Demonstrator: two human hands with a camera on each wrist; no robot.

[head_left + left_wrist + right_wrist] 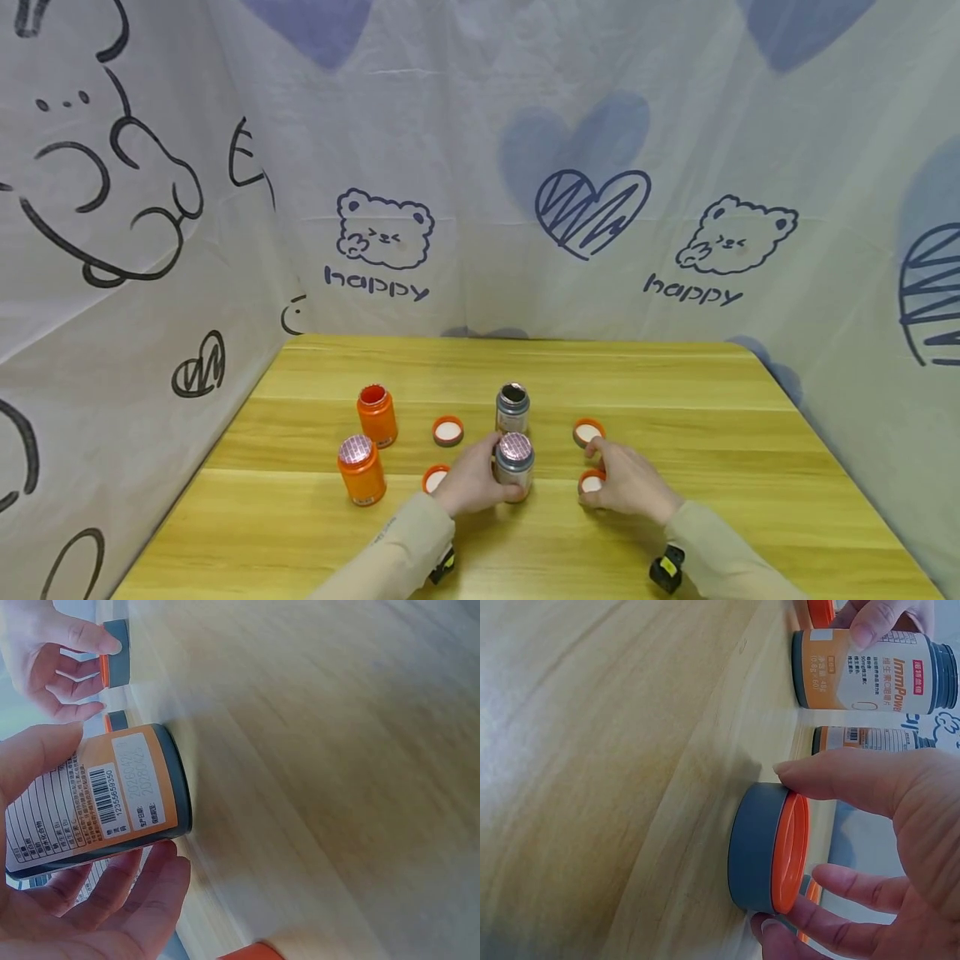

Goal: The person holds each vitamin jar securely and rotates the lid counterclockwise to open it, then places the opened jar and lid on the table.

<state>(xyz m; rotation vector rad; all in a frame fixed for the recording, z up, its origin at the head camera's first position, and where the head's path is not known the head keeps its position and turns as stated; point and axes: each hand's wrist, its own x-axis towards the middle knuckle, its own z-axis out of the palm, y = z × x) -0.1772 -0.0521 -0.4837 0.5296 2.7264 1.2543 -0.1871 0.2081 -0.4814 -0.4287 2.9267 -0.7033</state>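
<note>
My left hand holds a grey pill bottle with a foil-sealed mouth, upright on the table. In the left wrist view its orange and white label shows, thumb on one side and fingers on the other. My right hand pinches a grey jar lid by its rim, thumb and fingers on opposite edges. The lid lies with its orange inside up. Just behind it is a second upturned lid. Another grey bottle, with an open mouth, stands behind the held one.
On the left stand two orange bottles: the rear one open-mouthed, the front one foil-sealed. Two more upturned lids lie between them and the grey bottles, one at the rear, one in front partly behind my left hand. Printed cloth surrounds the wooden table.
</note>
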